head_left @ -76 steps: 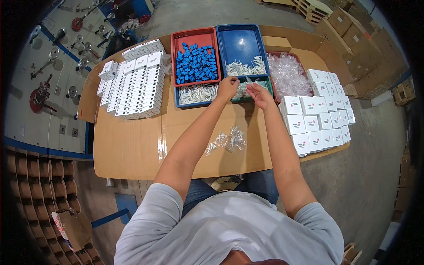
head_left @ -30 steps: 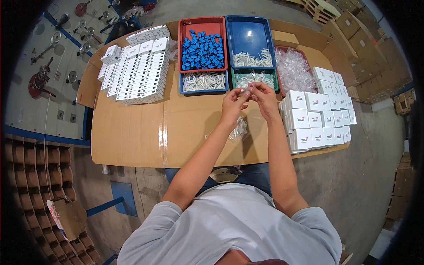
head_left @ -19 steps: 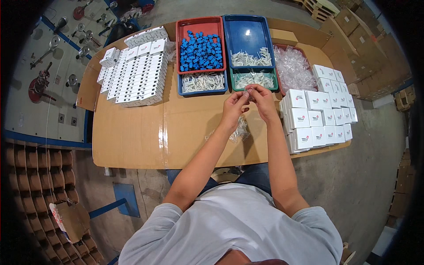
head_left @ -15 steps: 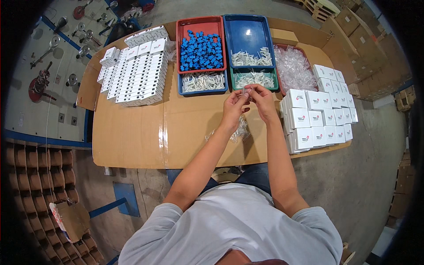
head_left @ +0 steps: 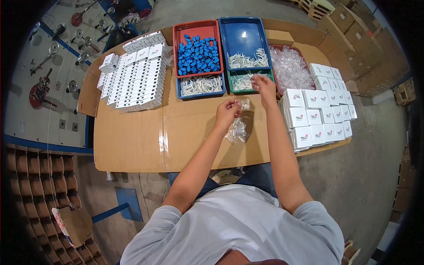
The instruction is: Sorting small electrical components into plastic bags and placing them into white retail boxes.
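Clear plastic bag (head_left: 244,104) is now pinched by your left hand (head_left: 226,113) alone; right hand (head_left: 265,88), grip unclear, has parted toward upper-centre green tray (head_left: 242,92).

We have a small clear plastic bag (head_left: 244,104) pinched at its left edge in our left hand (head_left: 226,112), reaching out to the right of the fingers; we cannot make out its contents. Nearer us, filled clear bags (head_left: 237,132) lie in a crumpled, shiny clump right of the middle, slim pale pieces showing through. Farther off, we see loose white pieces (head_left: 242,82) heaped at odd angles in a green tray, just left of our right hand's (head_left: 263,87) fingertips.
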A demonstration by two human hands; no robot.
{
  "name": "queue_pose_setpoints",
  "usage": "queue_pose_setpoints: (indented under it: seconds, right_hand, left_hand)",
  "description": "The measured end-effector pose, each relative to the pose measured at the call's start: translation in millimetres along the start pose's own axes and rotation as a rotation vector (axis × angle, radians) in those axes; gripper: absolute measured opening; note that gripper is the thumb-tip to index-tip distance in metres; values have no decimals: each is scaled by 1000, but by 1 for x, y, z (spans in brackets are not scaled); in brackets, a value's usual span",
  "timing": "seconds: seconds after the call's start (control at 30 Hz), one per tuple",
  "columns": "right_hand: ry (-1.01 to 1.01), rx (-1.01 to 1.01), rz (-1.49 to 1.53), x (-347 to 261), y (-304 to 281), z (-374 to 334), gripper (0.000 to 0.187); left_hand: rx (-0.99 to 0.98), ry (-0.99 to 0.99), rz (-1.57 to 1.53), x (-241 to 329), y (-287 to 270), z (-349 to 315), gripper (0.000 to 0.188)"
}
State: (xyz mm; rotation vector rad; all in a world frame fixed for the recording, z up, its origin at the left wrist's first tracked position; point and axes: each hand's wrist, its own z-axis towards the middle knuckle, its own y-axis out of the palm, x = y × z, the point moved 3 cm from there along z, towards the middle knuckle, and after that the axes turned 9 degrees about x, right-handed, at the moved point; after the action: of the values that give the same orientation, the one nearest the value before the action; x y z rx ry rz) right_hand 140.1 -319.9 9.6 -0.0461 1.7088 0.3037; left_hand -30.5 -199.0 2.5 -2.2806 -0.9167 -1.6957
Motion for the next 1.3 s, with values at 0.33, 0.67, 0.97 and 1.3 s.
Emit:
queue_pose_setpoints:
  seconds: [0.33,0.67,0.97,1.3]
  right_hand:
    - [258,-384,-391,-2,-6,-52,23]
    - [-66,481,-88,-78,-94,39,34]
    - [-340,-481,-779,26,-24,-143,26]
    - [-540,-209,-702,52,-33,-156,19]
  left_hand:
    - [38,21,4,-5,-18,18,29]
    - [265,323,531,-7,-106,-40,20]
    - [-86,647,1050,-7,-103,-85,40]
    - [-127,728,1058,-12,-93,-71,25]
